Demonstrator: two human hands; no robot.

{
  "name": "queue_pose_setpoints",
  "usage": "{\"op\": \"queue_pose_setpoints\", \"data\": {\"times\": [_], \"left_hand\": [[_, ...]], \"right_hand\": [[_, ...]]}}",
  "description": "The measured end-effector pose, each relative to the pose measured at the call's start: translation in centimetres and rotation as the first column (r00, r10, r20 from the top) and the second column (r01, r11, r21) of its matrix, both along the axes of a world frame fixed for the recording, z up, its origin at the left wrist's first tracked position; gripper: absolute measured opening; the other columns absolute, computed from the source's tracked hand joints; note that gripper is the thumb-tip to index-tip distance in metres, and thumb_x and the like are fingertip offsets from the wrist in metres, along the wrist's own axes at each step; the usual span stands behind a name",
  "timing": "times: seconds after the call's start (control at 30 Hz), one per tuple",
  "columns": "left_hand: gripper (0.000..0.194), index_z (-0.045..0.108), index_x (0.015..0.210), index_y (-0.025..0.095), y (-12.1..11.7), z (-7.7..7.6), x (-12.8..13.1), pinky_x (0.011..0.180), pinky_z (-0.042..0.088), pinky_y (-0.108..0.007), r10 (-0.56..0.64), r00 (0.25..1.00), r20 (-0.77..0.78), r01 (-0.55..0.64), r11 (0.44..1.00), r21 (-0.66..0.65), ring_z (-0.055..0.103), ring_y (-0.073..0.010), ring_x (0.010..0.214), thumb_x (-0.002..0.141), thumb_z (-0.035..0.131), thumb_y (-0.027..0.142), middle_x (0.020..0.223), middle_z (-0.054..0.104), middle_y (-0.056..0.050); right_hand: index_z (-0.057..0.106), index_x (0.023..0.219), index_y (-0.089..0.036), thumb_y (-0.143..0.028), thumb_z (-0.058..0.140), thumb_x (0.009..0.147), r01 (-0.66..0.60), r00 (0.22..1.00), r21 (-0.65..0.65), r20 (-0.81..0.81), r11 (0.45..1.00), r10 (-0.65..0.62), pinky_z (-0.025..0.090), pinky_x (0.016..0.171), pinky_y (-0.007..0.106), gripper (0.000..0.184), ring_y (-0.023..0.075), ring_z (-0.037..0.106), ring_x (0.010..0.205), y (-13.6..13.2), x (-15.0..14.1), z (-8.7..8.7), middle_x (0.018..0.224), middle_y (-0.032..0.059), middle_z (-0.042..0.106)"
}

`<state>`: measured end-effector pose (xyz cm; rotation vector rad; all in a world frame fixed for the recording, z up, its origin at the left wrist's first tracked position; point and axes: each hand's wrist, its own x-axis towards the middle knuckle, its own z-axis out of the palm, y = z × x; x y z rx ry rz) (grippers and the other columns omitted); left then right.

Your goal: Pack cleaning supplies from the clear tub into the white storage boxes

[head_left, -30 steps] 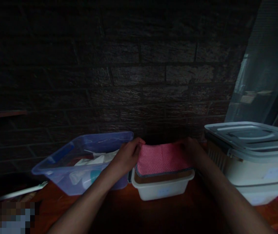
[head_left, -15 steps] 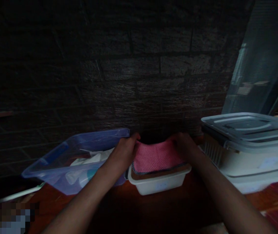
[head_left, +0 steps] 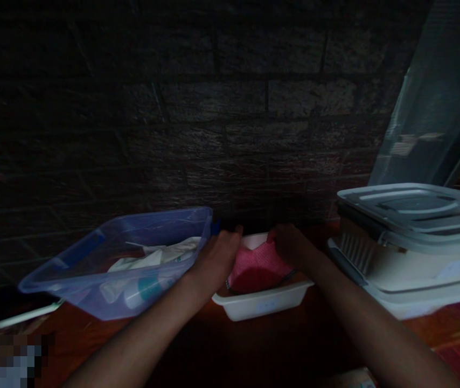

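A pink textured cloth (head_left: 259, 267) hangs between my two hands, over a small white plastic tub (head_left: 268, 306). My left hand (head_left: 224, 253) grips the cloth by its left side, fingers closed. On the opposite side my right hand (head_left: 290, 245) is closed around its upper right corner. The cloth's lower part lies inside the tub, above something brown that I cannot make out. Part of the tub's white back rim shows behind the cloth's sagging top edge. My fingertips are mostly hidden behind the cloth and in shadow.
To the left stands a clear bluish plastic bin (head_left: 112, 280) holding white packets and a white-and-teal bottle (head_left: 143, 291). Lidded white containers (head_left: 416, 242) are stacked at the right. A dark brick wall (head_left: 230, 124) rises behind the brown wooden surface (head_left: 197, 345).
Both hands have come closer together and the cloth has sunk lower into the tub, sagging more along its top. The tub's back rim has come into sight.
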<state>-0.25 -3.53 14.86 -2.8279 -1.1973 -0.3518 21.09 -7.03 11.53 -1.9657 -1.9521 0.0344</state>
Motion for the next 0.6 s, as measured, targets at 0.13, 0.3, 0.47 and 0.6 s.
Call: {"op": "queue_pose_setpoints", "data": {"times": [0.13,0.3,0.47,0.6], "left_hand": [[0.047,0.057,0.139,0.011,-0.4,-0.3,0.9,0.067,0.054,-0.041,0.125,0.986,-0.106,-0.108,0.982,0.158,0.074,-0.0356,0.086,0.093,0.045,0.005,0.121,0.066,-0.025],[0.034,0.067,0.124,0.013,-0.8,-0.7,1.4,0.069,0.056,-0.042,0.043,0.99,-0.134,-0.018,0.983,0.18,0.073,-0.0356,0.09,0.092,0.055,0.011,0.119,0.067,-0.023],[0.025,0.077,0.097,0.011,-1.4,-1.5,1.9,0.082,0.053,-0.045,-0.17,0.973,-0.156,0.157,0.984,-0.089,0.071,-0.0358,0.098,0.084,0.058,0.002,0.099,0.075,-0.02],[0.025,0.079,0.09,0.017,-1.0,-3.9,1.9,0.081,0.053,-0.04,-0.259,0.964,-0.067,0.244,0.954,-0.172,0.072,-0.0316,0.093,0.086,0.057,0.004,0.096,0.077,-0.014]], "right_hand": [[0.078,0.107,-0.015,-0.008,0.058,0.092,-0.012,0.999,-0.031,0.037,0.999,0.014,0.05,0.097,0.035,0.026,0.0273,0.069,0.112,-0.7,-0.2,0.1,0.113,0.0166,0.075],[0.077,0.106,-0.012,-0.018,0.067,0.091,-0.024,0.997,-0.057,0.07,0.998,0.028,0.05,0.096,0.045,0.019,0.0368,0.067,0.115,-2.0,-0.2,1.8,0.115,0.0224,0.074],[0.077,0.081,-0.016,-0.008,0.073,0.08,-0.127,0.992,-0.12,-0.001,0.985,0.128,0.053,0.083,0.037,0.009,0.0303,0.073,0.092,-0.5,-0.9,0.7,0.091,0.0141,0.077],[0.071,0.07,-0.015,-0.007,0.084,0.071,-0.158,0.971,-0.109,-0.196,0.981,0.135,0.052,0.061,0.029,0.015,0.0198,0.068,0.064,0.7,-1.7,-2.9,0.067,0.0042,0.071]]}}
